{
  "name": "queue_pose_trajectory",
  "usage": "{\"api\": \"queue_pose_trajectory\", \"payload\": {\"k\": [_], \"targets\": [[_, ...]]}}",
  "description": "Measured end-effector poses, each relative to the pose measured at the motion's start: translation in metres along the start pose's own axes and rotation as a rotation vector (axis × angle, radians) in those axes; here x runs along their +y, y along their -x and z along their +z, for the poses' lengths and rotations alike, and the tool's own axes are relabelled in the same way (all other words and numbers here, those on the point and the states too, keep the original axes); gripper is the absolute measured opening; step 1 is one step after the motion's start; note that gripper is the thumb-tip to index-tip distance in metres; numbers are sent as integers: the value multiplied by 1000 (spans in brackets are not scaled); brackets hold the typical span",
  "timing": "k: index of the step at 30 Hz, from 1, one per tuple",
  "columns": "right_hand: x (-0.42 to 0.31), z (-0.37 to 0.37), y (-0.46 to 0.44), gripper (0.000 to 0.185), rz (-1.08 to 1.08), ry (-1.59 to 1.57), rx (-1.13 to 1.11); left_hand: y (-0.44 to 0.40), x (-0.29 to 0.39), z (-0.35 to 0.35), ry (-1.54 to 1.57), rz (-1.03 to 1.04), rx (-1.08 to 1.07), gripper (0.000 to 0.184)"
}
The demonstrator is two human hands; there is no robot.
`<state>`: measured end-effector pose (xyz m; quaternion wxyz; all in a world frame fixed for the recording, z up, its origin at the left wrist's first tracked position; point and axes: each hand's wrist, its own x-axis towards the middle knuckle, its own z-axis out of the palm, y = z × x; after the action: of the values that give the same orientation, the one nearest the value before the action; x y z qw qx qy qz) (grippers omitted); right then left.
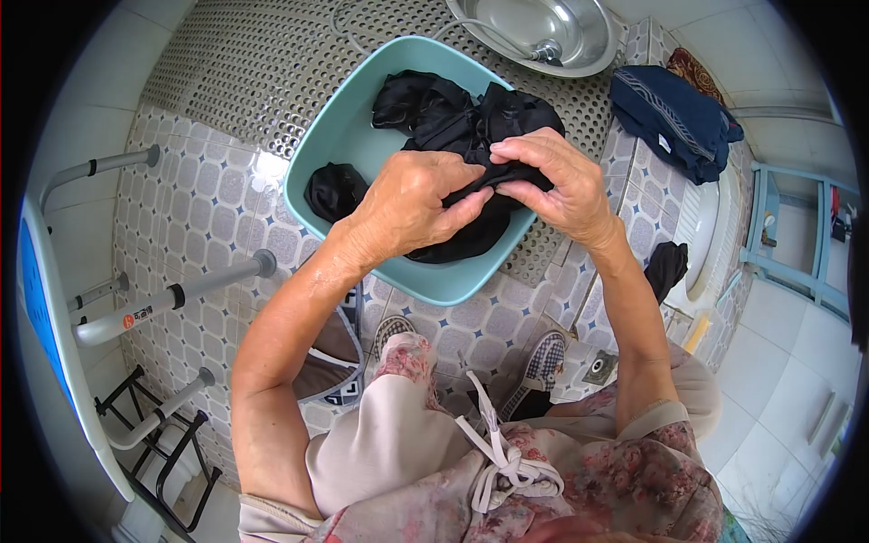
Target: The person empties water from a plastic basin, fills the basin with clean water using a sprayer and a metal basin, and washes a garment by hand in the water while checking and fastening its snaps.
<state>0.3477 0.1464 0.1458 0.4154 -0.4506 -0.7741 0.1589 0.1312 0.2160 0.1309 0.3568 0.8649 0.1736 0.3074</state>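
Note:
Black wet-looking cloth lies bunched in a light teal plastic basin on the tiled floor. My left hand pinches an edge of this cloth between thumb and fingers over the basin's middle. Close beside it on the right, my right hand grips the same edge, thumb below and fingers on top. The cloth hangs from both hands into the basin. A separate black bundle rests at the basin's left side.
A metal bowl holding a shower head stands beyond the basin. Dark blue clothing lies at the right, near a squat toilet and a small black cloth. A shower chair stands left; a perforated mat lies behind.

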Motion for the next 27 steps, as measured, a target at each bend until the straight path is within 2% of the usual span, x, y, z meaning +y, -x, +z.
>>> {"api": "queue_pose_trajectory", "payload": {"k": [7, 13, 14, 17, 19, 21, 27], "targets": [[-2, 3, 2, 44, 24, -43, -12, -3, 0, -4, 44, 36, -39, 23], [-2, 4, 6, 39, 104, -78, -61, -3, 2, -8, 110, -50, -97, 19], [-2, 5, 7, 37, 119, -84, -64, -2, 0, -8, 162, -94, -119, 21], [-4, 7, 5, 34, 342, -249, -36, 0, -10, -9, 325, -280, -168, 26], [-2, 0, -1, 30, 317, -182, -50, -2, -12, -11, 439, -471, -185, 29], [-3, -11, -4, 28, 287, -108, -31, -4, -18, -16, 514, -473, -75, 27], [5, -19, -2, 26, 174, -66, 96, 0, -22, -37, 357, -331, -55, 23]]}}
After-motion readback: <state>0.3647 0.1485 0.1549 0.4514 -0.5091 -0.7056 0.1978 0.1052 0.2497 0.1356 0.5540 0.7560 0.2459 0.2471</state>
